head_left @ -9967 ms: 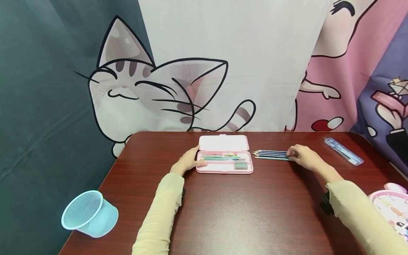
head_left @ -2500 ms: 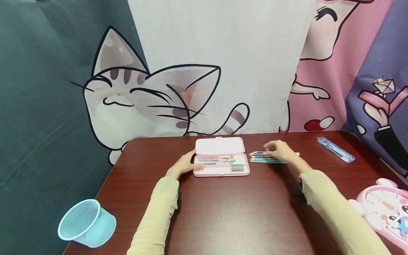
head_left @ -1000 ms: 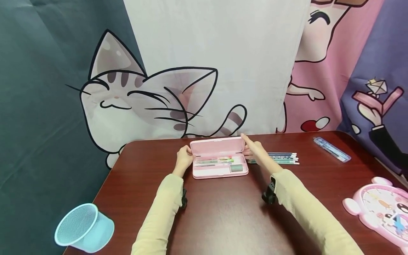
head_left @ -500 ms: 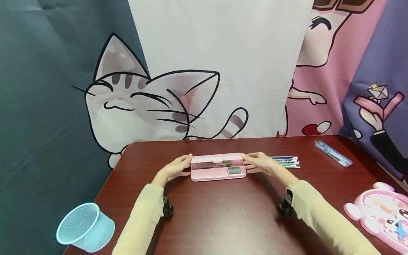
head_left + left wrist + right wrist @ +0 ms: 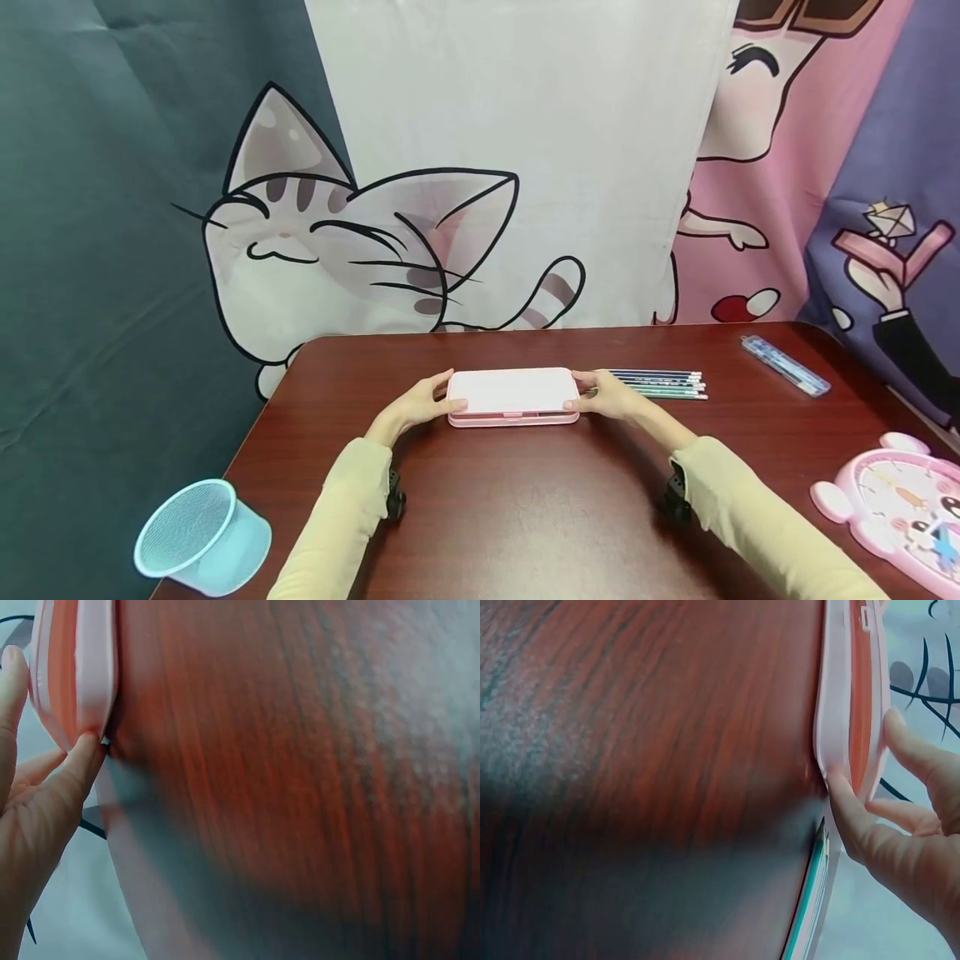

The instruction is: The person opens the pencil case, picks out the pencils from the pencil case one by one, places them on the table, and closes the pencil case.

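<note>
A pink pencil case [image 5: 513, 390] with a white lid lies on the brown table. Its lid is lowered nearly all the way, and a narrow gap shows along the front edge. My left hand [image 5: 416, 406] grips the left end, thumb on the lid and fingers at the side. At the other end my right hand [image 5: 611, 396] holds it the same way. Both wrist views show the case's side from the end, with the gap between lid [image 5: 879, 690] and base [image 5: 95, 667]. The pens and the grey-green block inside are hidden.
Several pencils [image 5: 671, 383] lie side by side just right of the case, partly behind my right hand. Farther right is a clear blue-patterned slim case [image 5: 786, 365]. A pink clock [image 5: 900, 508] lies front right; a light-blue mesh basket [image 5: 217, 542] is at the left edge.
My right hand left the pencils and went to the case's right end. The raised lid has swung forward and down over the contents, with both hands on it.
</note>
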Tool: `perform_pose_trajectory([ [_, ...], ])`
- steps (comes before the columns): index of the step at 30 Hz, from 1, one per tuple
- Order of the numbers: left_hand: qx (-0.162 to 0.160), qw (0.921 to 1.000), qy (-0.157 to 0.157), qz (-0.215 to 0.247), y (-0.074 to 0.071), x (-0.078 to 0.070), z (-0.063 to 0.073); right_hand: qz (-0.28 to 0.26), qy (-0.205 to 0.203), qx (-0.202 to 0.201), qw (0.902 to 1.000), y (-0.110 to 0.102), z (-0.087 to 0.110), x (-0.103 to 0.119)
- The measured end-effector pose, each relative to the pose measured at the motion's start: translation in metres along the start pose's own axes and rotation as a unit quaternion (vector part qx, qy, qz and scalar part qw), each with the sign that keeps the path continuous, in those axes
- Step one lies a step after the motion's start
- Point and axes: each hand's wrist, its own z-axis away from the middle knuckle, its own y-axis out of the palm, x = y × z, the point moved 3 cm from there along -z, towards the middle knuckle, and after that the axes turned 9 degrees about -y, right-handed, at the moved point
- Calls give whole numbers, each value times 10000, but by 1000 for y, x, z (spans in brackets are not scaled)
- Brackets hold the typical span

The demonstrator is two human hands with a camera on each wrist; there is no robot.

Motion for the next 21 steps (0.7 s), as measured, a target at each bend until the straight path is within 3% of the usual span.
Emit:
perform_pose_trajectory([
  [6, -223, 9990, 160, -365, 2, -2, 4, 234, 36, -62, 9997, 7, -2, 5],
  [13, -359, 9963, 92, -776, 2, -6, 6, 374, 399, -174, 9984, 8, -4, 7],
  [21, -401, 9908, 104, -1286, -6, -13, -2, 814, 156, -159, 9964, 3, -10, 13],
])
